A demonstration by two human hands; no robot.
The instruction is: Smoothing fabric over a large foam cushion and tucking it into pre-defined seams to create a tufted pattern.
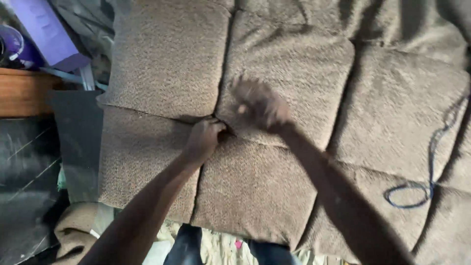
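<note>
Head view, looking down on the brown sofa point(274, 73), taken here as the landmark

Your left hand point(203, 140) sits at the point where the sofa's four cushion seams cross. Its fingers are curled tight and pushed down into the gap, knuckles up; whether they pinch anything inside the gap cannot be told, the tips are hidden by the fabric

Your right hand point(260, 105) is just beyond the same crossing, over the back cushion point(304, 64), blurred by motion. Fingers look loosely bent, not clearly spread; I cannot tell if they touch the fabric or grip anything

Progress, as a judgement: you are probing the seam gap point(223, 128). The cushions lie in place, none lifted off, nothing drawn out of the gap so far as shown. So the work reads as early or mid-way, with the gap itself yet to be opened or cleared

Near the sofa: a blue cord point(431, 162) looped on its right-hand cushions, well apart from both hands; a purple box point(46, 32) and a wooden surface point(22, 91) off its left side
</note>
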